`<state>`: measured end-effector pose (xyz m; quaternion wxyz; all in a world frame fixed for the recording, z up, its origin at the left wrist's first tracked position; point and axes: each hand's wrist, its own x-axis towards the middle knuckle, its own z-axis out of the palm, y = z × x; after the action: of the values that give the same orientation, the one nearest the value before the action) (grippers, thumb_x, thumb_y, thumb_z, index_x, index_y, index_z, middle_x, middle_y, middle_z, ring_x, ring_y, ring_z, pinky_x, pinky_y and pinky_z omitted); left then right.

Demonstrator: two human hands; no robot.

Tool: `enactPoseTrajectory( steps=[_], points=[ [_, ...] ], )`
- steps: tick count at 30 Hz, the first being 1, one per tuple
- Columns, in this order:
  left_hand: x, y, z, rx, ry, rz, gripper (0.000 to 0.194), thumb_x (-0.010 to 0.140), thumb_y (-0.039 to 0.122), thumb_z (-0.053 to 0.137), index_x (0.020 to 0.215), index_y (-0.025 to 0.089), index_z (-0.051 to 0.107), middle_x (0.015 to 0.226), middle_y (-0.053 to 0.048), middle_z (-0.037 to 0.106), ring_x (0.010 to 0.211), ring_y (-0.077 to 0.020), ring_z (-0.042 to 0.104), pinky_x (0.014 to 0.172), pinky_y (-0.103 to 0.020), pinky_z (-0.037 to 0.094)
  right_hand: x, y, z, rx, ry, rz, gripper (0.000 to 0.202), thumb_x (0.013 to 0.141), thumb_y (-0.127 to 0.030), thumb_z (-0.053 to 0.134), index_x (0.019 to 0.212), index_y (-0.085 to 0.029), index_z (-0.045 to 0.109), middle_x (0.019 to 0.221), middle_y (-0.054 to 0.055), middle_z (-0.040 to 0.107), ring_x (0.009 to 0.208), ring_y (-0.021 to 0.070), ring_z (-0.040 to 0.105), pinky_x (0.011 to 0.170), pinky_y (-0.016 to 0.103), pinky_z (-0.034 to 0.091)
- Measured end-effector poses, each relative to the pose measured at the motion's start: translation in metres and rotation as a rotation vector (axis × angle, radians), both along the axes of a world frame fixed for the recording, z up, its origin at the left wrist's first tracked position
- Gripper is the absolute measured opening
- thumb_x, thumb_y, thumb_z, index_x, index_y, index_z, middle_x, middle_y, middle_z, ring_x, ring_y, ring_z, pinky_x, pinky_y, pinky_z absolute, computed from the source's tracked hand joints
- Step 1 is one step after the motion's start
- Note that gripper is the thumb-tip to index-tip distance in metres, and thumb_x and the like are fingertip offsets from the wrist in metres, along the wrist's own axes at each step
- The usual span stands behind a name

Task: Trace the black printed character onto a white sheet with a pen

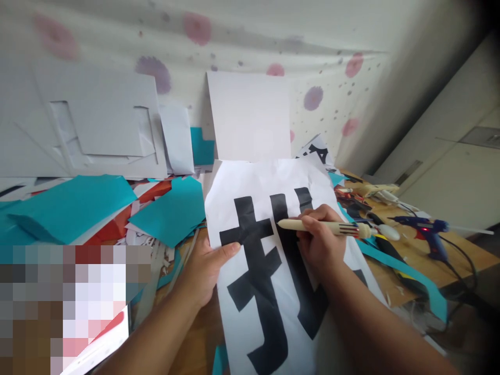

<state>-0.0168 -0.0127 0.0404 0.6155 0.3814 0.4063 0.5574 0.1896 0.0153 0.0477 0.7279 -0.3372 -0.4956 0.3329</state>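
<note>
A large white paper sheet [258, 182] with a bold black printed character lies in front of me, its far edge near a blank white board [250, 114] leaning on the curtain. At the sheet's left edge, my left hand [209, 265] grips it, thumb on top and fingers hidden beneath. My right hand [322, 242] is closed around a thick cream multicolour pen [291, 224], over the right part of the character. The pen's tip points left, beside the top of a black stroke; whether it touches the paper I cannot tell.
Teal card pieces [172, 208], red scraps and paper offcuts cover the left side. On the right of the wooden table [464, 250] are a blue glue gun [429, 232] with a cable and a teal strip [422, 286]. A cut white board [109, 125] leans at the back left.
</note>
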Motion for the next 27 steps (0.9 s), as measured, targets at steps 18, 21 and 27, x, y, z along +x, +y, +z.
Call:
enactPoseTrajectory(
  steps=[18, 21, 27],
  points=[
    [-0.001, -0.004, 0.002, 0.059, -0.047, -0.1, 0.034, 0.075, 0.028, 0.077, 0.106, 0.019, 0.07, 0.095, -0.007, 0.078, 0.087, -0.0269, 0.073, 0.078, -0.038, 0.058, -0.037, 0.03, 0.029, 0.116, -0.271, 0.0, 0.018, 0.077, -0.03, 0.068, 0.068, -0.022, 0.054, 0.057, -0.005, 0.058, 0.047, 0.0111, 0.049, 0.045, 0.025, 0.036],
    [-0.002, -0.004, 0.002, 0.056, -0.046, -0.109, 0.032, 0.076, 0.029, 0.076, 0.105, 0.019, 0.071, 0.099, -0.008, 0.078, 0.088, -0.0273, 0.073, 0.076, -0.037, 0.058, -0.035, 0.03, 0.027, 0.131, -0.294, -0.038, 0.018, 0.076, -0.026, 0.067, 0.066, -0.022, 0.053, 0.057, -0.006, 0.056, 0.047, 0.0107, 0.046, 0.044, 0.025, 0.034],
    [-0.002, -0.004, 0.0, 0.013, -0.086, -0.158, 0.027, 0.076, 0.03, 0.077, 0.1, 0.019, 0.072, 0.091, -0.008, 0.078, 0.077, -0.0253, 0.073, 0.067, -0.034, 0.056, -0.039, 0.028, 0.03, 0.117, -0.333, -0.15, 0.018, 0.075, -0.025, 0.067, 0.064, -0.022, 0.053, 0.056, -0.006, 0.057, 0.047, 0.0113, 0.047, 0.046, 0.026, 0.036]
  ],
)
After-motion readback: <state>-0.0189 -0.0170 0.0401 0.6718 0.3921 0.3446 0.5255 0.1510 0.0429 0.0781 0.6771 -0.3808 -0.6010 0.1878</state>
